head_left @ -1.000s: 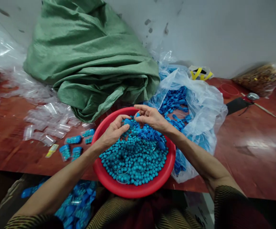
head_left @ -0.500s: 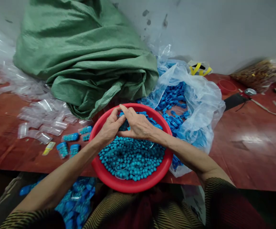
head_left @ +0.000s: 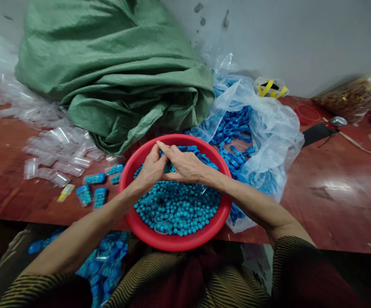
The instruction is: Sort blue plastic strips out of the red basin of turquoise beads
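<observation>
Your hands point(head_left: 151, 169) point(head_left: 187, 166) are pressing together over a round red plastic basin point(head_left: 175, 244), perhaps hiding a piece that slack fingertips could drop.

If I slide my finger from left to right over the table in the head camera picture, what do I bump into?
Clear plastic tubes → little blue-topped tubs → big red bowl → crumpled see-through bag → bag of brown bits.
</observation>
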{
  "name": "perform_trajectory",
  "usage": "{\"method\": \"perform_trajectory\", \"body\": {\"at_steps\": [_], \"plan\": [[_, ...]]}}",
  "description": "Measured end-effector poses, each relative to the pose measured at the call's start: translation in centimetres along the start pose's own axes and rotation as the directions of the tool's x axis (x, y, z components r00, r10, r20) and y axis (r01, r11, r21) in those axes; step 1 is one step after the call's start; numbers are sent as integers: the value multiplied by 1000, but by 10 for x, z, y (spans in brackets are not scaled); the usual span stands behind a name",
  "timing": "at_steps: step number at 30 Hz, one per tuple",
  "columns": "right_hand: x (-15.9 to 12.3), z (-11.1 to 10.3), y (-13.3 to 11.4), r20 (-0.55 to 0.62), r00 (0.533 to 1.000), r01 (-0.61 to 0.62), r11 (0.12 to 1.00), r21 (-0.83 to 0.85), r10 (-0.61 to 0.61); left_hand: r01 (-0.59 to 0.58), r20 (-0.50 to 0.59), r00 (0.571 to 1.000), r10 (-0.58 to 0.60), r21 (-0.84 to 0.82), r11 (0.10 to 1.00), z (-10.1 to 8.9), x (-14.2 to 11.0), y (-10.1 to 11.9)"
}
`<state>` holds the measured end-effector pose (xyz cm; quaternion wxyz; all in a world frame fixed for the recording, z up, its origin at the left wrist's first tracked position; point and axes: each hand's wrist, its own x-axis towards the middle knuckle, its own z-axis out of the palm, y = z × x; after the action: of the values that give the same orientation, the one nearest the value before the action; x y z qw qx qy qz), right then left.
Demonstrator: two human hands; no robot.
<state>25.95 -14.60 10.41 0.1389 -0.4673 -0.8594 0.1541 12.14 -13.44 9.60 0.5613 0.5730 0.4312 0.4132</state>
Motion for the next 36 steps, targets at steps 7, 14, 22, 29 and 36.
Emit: {"method": "perform_trajectory", "body": {"at_steps": [7,14,22,29,36], "plan": [[-19,-8,32,-15,1000,18,998,60,-17,177,-154,981,-114,492,852,-103,-42,14],[-27,11,9,234,962,162,985,-63,-143,-106,57,986,157,939,327,-110,-52,2],[-11,21,9,238,961,141,990,6,-138,-298,401,916,-31,728,618,-50,-16,-22],[-1,5,22,-117,991,-10,925,379,59,32,318,939,-133,304,952,-26,9,-22],[-34,-26,57,10,992,-129,982,134,129,253,326,886,-330,255,933,-29,-2,-28]]}}
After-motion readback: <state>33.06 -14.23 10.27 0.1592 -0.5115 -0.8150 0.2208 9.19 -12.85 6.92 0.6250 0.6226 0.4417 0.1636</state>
